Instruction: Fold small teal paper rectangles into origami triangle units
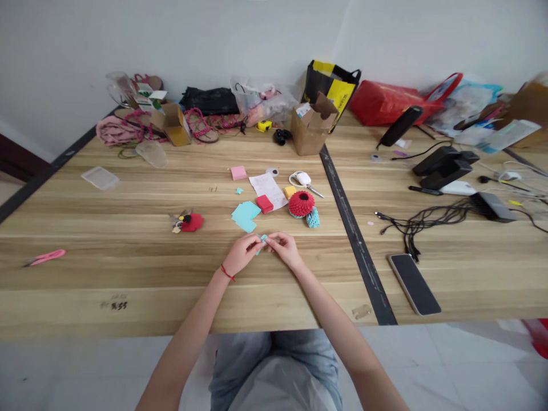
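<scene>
Between my two hands is a small piece of light-blue paper (263,237), pinched by the fingertips of both. My left hand (241,251), with a red cord at its wrist, is closed on its left side. From the right, my right hand (283,248) grips the same paper with thumb and fingers. Just beyond lie loose light-blue paper sheets (245,216) and a red paper stack (264,204). A red folded-paper piece (302,201) with a light-blue folded part (313,217) sits to the right. Any folds in the held paper are too small to make out.
Scissors (314,190), a printed sheet (269,190) and a pink paper stack (238,173) lie farther back. Pink snips (45,258) are far left. A phone (414,284) and black cables (428,220) lie right of the black strip (355,240). Bags and boxes line the wall.
</scene>
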A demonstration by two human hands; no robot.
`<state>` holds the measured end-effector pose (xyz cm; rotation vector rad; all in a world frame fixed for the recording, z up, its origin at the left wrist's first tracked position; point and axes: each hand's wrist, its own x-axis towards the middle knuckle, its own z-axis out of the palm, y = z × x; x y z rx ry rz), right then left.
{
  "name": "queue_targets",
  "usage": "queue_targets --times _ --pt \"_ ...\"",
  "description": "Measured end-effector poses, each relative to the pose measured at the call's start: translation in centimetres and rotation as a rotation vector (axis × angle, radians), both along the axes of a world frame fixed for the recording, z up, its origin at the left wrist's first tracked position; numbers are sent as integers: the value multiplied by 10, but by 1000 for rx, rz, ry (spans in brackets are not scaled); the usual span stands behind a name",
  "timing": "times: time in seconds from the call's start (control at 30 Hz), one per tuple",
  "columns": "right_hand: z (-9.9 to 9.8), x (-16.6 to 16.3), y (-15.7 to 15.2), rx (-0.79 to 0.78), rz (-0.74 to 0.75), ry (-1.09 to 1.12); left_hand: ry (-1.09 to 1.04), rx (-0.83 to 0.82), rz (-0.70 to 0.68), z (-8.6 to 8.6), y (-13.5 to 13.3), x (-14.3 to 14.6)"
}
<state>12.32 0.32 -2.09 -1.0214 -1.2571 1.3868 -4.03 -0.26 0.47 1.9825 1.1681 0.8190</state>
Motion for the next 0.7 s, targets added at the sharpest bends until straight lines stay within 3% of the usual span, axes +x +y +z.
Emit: queue_targets --times 0.3,0.43,0.57,0.7 --pt "-3 1 1 35 -3 -40 -61 -17 104 -6 1 -1" --pt "-3 2 0 133 -12 -69 -236 -194 188 -12 1 -1" --pt "3 4 -2 216 -10 -137 -336 -370 153 -12 1 -3" --pt "7 5 -2 274 12 -160 -344 -447 106 -9 3 -5"
